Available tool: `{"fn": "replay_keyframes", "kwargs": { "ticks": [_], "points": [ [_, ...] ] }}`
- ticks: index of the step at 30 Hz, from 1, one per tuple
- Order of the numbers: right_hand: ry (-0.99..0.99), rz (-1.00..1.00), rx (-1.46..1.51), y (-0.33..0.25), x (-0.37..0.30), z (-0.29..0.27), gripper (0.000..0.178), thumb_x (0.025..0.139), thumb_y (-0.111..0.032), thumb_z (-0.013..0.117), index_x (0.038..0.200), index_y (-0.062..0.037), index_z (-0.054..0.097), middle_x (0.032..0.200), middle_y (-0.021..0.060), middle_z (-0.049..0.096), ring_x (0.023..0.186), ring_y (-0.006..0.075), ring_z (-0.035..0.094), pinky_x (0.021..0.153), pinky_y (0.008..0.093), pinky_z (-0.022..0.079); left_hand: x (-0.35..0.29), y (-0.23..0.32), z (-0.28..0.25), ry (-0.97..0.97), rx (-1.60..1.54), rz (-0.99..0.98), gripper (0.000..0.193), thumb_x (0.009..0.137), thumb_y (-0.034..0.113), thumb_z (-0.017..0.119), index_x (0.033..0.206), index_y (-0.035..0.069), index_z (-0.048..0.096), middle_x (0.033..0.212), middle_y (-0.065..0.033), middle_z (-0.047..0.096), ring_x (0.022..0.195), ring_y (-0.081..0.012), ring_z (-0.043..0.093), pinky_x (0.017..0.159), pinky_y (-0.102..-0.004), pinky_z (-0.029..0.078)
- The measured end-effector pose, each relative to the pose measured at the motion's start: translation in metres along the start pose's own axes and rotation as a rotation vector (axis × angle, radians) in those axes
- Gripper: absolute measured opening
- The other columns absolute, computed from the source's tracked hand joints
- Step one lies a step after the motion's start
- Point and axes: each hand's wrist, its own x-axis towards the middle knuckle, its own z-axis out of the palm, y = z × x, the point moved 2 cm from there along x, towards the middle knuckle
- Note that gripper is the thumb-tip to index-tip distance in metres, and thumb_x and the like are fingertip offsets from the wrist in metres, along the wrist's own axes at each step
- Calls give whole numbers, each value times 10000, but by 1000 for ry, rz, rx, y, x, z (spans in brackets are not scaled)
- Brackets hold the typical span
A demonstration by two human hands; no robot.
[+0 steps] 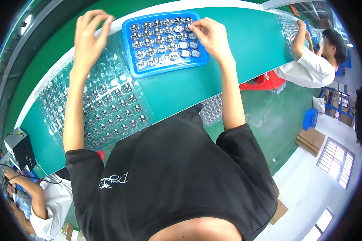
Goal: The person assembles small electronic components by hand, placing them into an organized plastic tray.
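Note:
My left hand is raised above the far end of a clear plastic blister tray, its fingers apart and nothing visible in them. Beyond the middle of the bench, a blue plastic tray holds rows of small round parts. Most of these look silver and black, while several toward the right are paler. At that tray's right side my right hand pinches with thumb and forefinger among the round parts; whatever is between the fingertips is too small to make out. More silver and black parts sit in the blister tray's pockets.
The green bench curves across the view. A co-worker sits at the right beside another clear tray; another person is at lower left near a dark box. A red stool stands below the bench.

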Motion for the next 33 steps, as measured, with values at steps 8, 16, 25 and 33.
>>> {"fn": "replay_keyframes", "kwargs": {
  "ticks": [8, 16, 25, 33],
  "points": [
    [17, -20, -44, -8, -2, 3, 138, 899, -150, 794, 945, -21, 784, 769, 66, 665, 603, 143, 585, 588, 290, 491, -29, -44, 5, -28, -174, -316, 202, 1008, 216, 664, 1043, 33, 743, 1138, -89, 684, 1065, -276, 637, 941, -372, 496],
    [11, -48, -71, -13, 3, 2, 134, 887, -144, 803, 936, -22, 782, 756, 93, 657, 609, 186, 607, 587, 317, 500, -33, -45, 9, -69, -100, -294, 247, 1029, 254, 627, 1116, 38, 710, 1177, -77, 672, 1138, -289, 630, 974, -378, 490],
    [-8, -65, -98, -15, 4, 1, 120, 868, -125, 810, 908, -18, 773, 758, 109, 663, 606, 199, 620, 577, 330, 500, -31, -37, 5, -87, -70, -294, 202, 1030, 184, 616, 1090, 8, 697, 1158, -107, 659, 1114, -300, 629, 976, -368, 483],
    [-46, -64, -147, -17, 0, 0, 108, 863, -100, 797, 911, -7, 773, 782, 118, 684, 617, 215, 614, 596, 351, 505, -33, -30, 5, -95, -83, -318, 198, 1029, 191, 618, 1075, 12, 690, 1147, -101, 651, 1088, -301, 629, 933, -385, 499]
  ]
}}
